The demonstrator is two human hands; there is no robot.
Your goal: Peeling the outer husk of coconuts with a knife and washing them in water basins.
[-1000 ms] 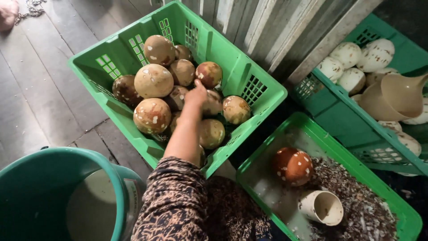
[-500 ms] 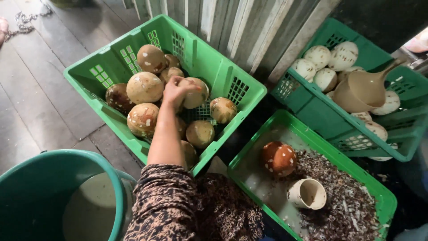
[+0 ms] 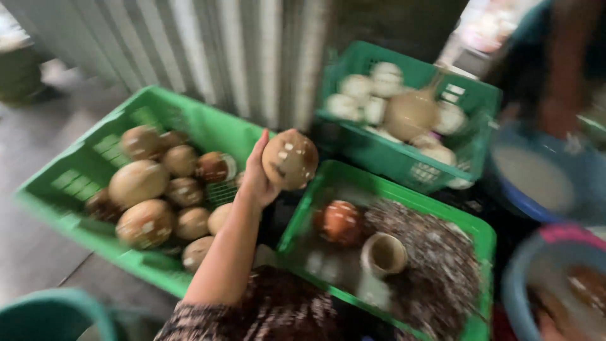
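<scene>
One brown coconut (image 3: 290, 159), speckled with pale patches, now lifted clear of the left green crate (image 3: 189, 123) and carried in the air above the gap between that crate and the near green crate (image 3: 470, 224). Half a second ago resting among the other coconuts (image 3: 137, 183) with the fingers just closing over it; now cupped from the left side by the left hand (image 3: 257, 180), fingers and thumb wrapped about the shell, forearm stretched up from a dark patterned sleeve (image 3: 252, 316). Judged from that: picked and on its way over, not yet set down anywhere. Right hand out of view, so no telling its state. Down in the near crate, a reddish-brown coconut (image 3: 341, 222), a pale hollow shell piece (image 3: 383, 254) beside it, and a bed of dark shavings (image 3: 435, 265). Farther back, a third green crate (image 3: 410, 161) with white peeled coconuts (image 3: 356, 104) and a tan jug (image 3: 411, 113). Off right, blue basins (image 3: 543, 183), much blurred. Bottom left, a teal bucket rim (image 3: 57, 309).
</scene>
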